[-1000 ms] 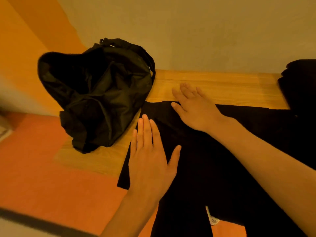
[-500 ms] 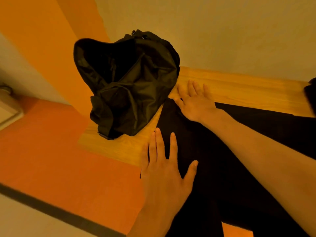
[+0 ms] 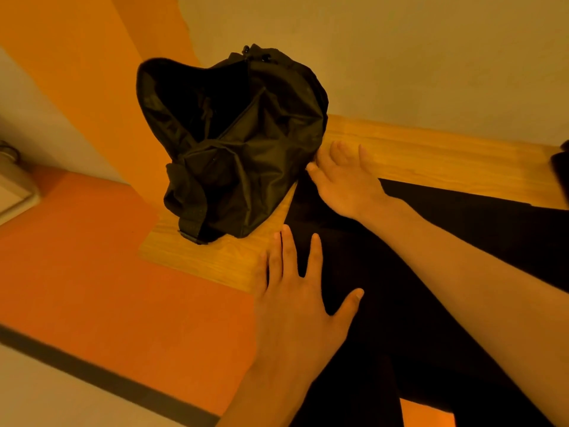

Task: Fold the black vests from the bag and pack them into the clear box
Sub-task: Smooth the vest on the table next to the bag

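While one black vest (image 3: 394,334) lies spread out on the wooden table (image 3: 431,149), with its near part hanging over the table's front edge toward us, we judge the task to be in an early stage: this garment is out of the bag and laid flat, but no fold shows in it yet. Our left hand (image 3: 295,306) rests palm down on the vest's left margin with the fingers straight and spread, gripping nothing, and its outer fingers reach past the cloth onto bare wood. Our right hand (image 3: 345,177) sits at the vest's far left corner, just beside the black bag (image 3: 240,149), fingers straight and loose and holding nothing; whether it touches the bag we cannot tell. The bag stands slumped at the table's left end with its mouth gaping, and its inside is too dark for us to say whether more vests wait there. A dark shape (image 3: 560,167) at the right edge of the view is cut off, so we cannot name it. We see no clear box anywhere in view, so nothing can be counted as packed. By our reading, smoothing is in hand, and the folding, the packing and any further vests are all left to do.
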The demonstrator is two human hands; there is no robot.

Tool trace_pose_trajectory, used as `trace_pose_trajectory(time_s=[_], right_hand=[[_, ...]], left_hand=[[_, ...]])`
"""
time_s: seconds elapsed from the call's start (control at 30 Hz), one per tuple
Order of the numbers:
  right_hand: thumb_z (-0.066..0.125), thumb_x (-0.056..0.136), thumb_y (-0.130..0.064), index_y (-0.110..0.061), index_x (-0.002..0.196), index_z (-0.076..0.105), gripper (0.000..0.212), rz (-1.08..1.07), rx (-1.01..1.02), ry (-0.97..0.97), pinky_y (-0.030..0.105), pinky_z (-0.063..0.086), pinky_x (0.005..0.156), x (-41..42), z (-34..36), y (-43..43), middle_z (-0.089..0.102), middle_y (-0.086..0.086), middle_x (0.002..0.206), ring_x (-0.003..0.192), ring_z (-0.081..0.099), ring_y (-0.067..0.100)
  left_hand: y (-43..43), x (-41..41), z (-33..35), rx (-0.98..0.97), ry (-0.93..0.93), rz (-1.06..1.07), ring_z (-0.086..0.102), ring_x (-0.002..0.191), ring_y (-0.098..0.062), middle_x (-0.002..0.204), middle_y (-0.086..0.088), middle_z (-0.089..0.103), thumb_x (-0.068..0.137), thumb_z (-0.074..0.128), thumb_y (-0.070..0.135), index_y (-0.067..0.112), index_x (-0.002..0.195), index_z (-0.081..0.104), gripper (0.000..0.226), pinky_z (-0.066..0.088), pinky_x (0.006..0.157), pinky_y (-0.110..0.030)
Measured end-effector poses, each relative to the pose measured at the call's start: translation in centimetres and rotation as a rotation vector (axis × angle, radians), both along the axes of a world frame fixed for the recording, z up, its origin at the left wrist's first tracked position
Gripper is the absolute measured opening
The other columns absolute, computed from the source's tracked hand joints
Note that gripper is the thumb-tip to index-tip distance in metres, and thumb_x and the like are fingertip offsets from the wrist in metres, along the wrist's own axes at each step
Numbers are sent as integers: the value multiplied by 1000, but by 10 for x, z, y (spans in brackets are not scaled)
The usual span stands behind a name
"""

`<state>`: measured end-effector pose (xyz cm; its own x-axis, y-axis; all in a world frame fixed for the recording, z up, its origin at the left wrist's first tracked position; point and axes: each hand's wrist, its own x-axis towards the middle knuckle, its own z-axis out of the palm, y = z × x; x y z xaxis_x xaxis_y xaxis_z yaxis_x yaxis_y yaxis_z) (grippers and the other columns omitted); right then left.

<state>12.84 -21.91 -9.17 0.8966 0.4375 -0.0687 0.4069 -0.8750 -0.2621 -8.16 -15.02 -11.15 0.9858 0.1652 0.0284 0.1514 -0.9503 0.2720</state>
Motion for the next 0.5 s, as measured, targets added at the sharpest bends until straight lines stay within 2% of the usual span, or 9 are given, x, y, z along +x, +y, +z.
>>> trace_pose_trajectory(time_s=[0.07, 0.1, 0.13, 0.2, 0.3, 0.37, 0.43, 0.5], right_hand=[[33, 107, -35, -18, 145, 49, 45, -91, 174, -92, 47, 20, 123, -7, 21, -18, 46, 12, 151, 143, 37, 27], [44, 103, -32, -18, 133, 58, 36, -145, 216, -140, 45, 35, 114, -14, 28, -32, 57, 8, 137, 130, 49, 26], [55, 98, -34, -20, 123, 62, 29, -188, 221, -171, 43, 44, 104, -24, 32, -45, 61, 5, 125, 120, 54, 24], [70, 88, -46, -25, 113, 62, 34, -206, 156, -169, 40, 48, 95, -49, 30, -59, 60, -1, 111, 110, 54, 19], [73, 84, -52, -27, 115, 64, 41, -164, 108, -142, 37, 45, 94, -72, 11, -58, 59, -3, 112, 111, 54, 19], [72, 87, -47, -25, 115, 66, 36, -145, 130, -215, 37, 44, 92, -77, 1, -54, 60, -1, 112, 109, 55, 20], [71, 90, -39, -23, 112, 70, 27, -148, 142, -304, 37, 44, 88, -79, -6, -54, 62, 0, 107, 105, 57, 22], [72, 90, -30, -21, 106, 73, 18, -151, 152, -360, 39, 46, 82, -81, -10, -55, 64, 1, 101, 98, 58, 23]], left_hand=[[10, 6, 11, -86, -33, -47, -4, 157, -22, 170, -11, 6, 94, 20, 76, 24, 162, 21, 85, 7, 128, -42], [16, 12, 16, -96, -84, -90, 1, 158, -21, 169, -10, 14, 98, 23, 68, 19, 160, 29, 79, 8, 128, -38], [21, 21, 18, -87, -143, -131, 8, 157, -21, 168, -11, 20, 102, 27, 59, 13, 157, 35, 73, 9, 127, -35], [32, 43, 19, -104, -170, -212, 13, 156, -20, 167, -11, 23, 108, 35, 40, 6, 156, 34, 59, 12, 127, -33], [37, 77, 15, -133, -63, -335, 4, 157, -20, 170, -10, 11, 108, 42, 16, 6, 160, 20, 58, 13, 128, -40], [41, 91, 10, -56, -28, -356, 1, 157, -21, 170, -11, 7, 110, 36, 23, 8, 161, 12, 59, 6, 128, -40], [45, 102, 7, -21, 34, -349, -2, 157, -17, 170, -8, 3, 110, 28, 38, 10, 162, 6, 64, -4, 126, -29], [48, 106, 4, -32, 74, -324, -6, 156, -13, 171, -5, -2, 109, 26, 44, 10, 162, 4, 67, -9, 120, -20]])
